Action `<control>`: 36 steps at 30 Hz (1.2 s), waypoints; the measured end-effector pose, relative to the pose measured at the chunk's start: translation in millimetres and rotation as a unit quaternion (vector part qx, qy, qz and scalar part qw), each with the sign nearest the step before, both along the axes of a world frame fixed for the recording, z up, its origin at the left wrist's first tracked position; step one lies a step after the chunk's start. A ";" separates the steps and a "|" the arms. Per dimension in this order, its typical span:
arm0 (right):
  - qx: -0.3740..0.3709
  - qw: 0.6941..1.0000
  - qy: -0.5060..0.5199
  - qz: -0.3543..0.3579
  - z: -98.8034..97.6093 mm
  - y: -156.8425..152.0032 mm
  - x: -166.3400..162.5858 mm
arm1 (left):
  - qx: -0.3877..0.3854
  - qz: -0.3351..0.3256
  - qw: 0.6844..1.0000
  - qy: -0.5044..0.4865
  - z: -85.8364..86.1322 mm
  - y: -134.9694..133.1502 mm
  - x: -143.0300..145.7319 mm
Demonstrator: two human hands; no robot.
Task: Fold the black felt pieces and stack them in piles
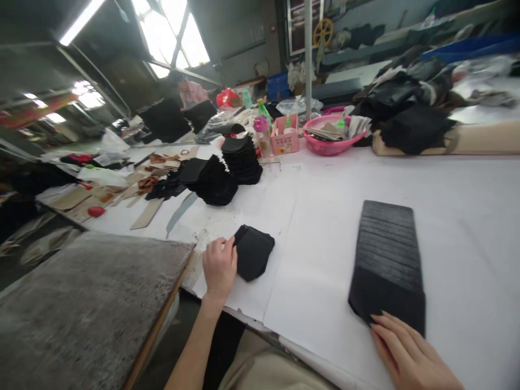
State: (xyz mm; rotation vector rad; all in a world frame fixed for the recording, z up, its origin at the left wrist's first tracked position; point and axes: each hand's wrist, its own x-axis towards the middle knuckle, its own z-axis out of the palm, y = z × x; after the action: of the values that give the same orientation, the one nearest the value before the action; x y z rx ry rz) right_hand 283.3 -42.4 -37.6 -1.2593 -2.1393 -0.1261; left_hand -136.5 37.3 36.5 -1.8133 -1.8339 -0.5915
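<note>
My left hand (219, 268) is closed with its fingertips at the left edge of a small pile of black cut pieces (255, 253), which lies flat near the table's front edge. To the right, several more black pieces lie overlapped in a fanned row (388, 249), their greyish edges showing as narrow bands. My right hand (410, 352) has its thumb and fingers together at the near left corner of this row, on the lowest black piece. Its grip beneath the edge is partly hidden. Both sets of pieces rest on the white-covered table (317, 216).
Two tall stacks of black pieces (211, 181) stand further back. Behind them are a pink-lidded bottle (263, 135), a pink box (285, 142) and a pink basin (330, 145). Dark material (414, 119) is heaped at the back right. A worn grey board (89, 303) adjoins at left.
</note>
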 end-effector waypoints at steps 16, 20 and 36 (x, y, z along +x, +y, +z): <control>-0.059 0.995 0.068 0.041 50.3 -19.6 -25.4 | -0.219 -0.464 0.840 -0.175 -32.7 -24.0 186.9; -0.103 0.986 0.061 0.113 48.7 -22.6 -28.2 | -0.235 -0.443 0.844 -0.192 -28.5 -23.3 182.4; -0.199 0.964 0.143 0.106 54.3 -23.6 -38.8 | -0.284 -0.394 0.865 -0.123 -17.9 -62.4 146.5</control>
State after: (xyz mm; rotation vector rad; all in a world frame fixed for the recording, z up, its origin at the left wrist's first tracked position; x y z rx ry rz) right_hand 244.5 -66.0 16.7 -1.1651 -2.0835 0.5697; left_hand 9.9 -25.2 18.6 -3.0615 -1.4270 -0.6064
